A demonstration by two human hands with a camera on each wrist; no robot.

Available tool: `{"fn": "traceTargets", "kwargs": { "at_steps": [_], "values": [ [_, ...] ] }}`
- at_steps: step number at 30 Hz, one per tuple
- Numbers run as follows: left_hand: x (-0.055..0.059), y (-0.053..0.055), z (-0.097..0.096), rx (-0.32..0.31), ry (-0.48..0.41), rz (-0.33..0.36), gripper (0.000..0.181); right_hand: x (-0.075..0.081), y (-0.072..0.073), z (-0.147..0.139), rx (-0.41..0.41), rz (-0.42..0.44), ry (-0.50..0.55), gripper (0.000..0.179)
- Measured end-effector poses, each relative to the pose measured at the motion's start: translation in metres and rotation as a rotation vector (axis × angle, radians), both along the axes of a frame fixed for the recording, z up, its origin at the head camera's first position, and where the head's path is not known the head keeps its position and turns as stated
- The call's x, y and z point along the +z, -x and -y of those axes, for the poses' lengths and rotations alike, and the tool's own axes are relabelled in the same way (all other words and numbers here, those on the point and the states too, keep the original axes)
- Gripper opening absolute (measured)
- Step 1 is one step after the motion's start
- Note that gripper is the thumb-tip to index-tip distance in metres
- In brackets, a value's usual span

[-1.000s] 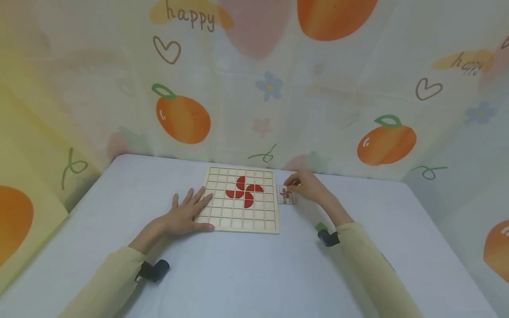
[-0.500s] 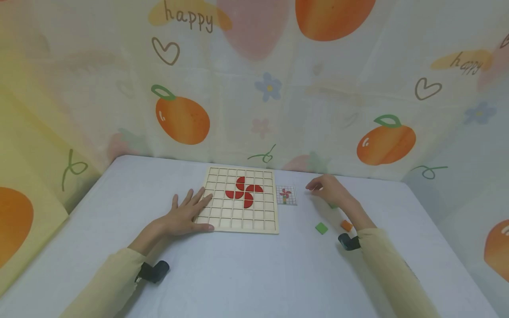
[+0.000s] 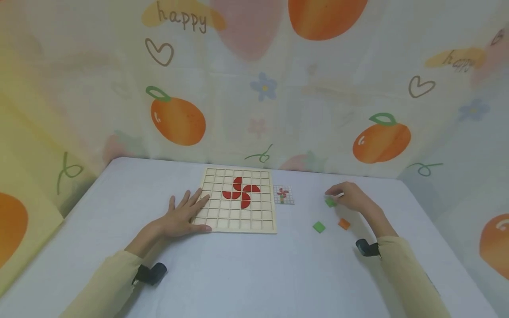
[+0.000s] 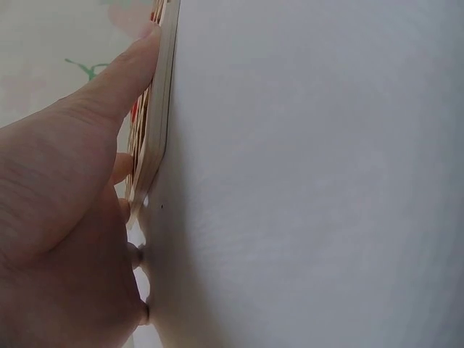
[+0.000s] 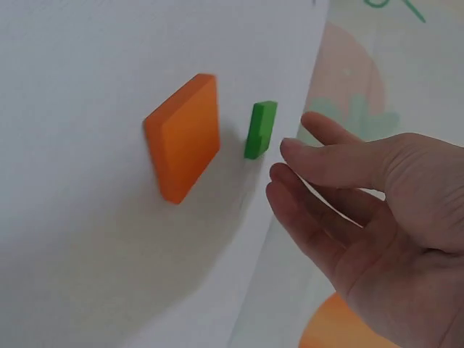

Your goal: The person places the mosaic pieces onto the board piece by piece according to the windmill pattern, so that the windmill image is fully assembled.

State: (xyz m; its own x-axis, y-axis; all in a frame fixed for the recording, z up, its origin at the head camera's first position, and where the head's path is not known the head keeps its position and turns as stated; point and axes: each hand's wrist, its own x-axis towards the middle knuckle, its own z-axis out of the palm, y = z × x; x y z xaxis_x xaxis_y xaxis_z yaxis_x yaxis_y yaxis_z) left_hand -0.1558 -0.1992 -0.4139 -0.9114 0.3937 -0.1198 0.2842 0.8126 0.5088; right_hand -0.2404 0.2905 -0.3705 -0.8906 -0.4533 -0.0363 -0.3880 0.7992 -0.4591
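Note:
My left hand (image 3: 180, 217) lies spread on the left side of a pale wooden grid board (image 3: 254, 224), thumb at its front left corner. Several red quarter-round pieces (image 3: 245, 201) form a pinwheel on the grid. Right of the board, my right hand (image 3: 350, 197) hovers low beside a green square tile (image 3: 329, 202), partly covered by the fingers in the head view. In the right wrist view, its loosely bent fingers (image 5: 308, 221) hold nothing, and the green tile (image 5: 261, 130) stands just off the fingertips. An orange tile (image 3: 344, 224) and another green tile (image 3: 319, 227) lie nearer me.
A small pattern card (image 3: 283, 194) printed with a red pinwheel lies against the board's right edge. A white cloth covers the table (image 3: 254, 274). Behind it hangs a fruit-print curtain (image 3: 302, 110). Dark wrist cameras (image 3: 151, 274) jut from both sleeves.
My right hand has moved right, from over the pattern card to the far green tile, uncovering the card and the tiles. The left hand keeps its place on the board.

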Motion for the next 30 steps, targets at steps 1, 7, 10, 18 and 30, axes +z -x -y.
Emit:
{"fn": "traceTargets", "kwargs": {
  "at_steps": [1, 7, 10, 18, 30],
  "values": [
    [0.0, 0.0, 0.0, 0.001, -0.002, 0.001, 0.098, -0.001, 0.0, -0.001, 0.003, 0.006, -0.005, 0.03],
    [-0.001, -0.001, 0.0, -0.003, -0.012, -0.004, 0.098, -0.008, -0.003, -0.006, -0.049, 0.054, -0.013, 0.03],
    [-0.002, -0.001, 0.001, -0.003, -0.012, -0.005, 0.098, -0.009, -0.005, -0.005, -0.073, 0.062, -0.02, 0.03],
    [-0.003, 0.001, 0.001, 0.002, -0.013, -0.007, 0.098, -0.009, -0.004, -0.004, -0.13, 0.084, -0.036, 0.028],
    [-0.004, 0.001, 0.002, 0.0, -0.016, -0.012, 0.099, -0.011, -0.006, -0.006, -0.141, 0.036, 0.01, 0.021]
  ]
}}
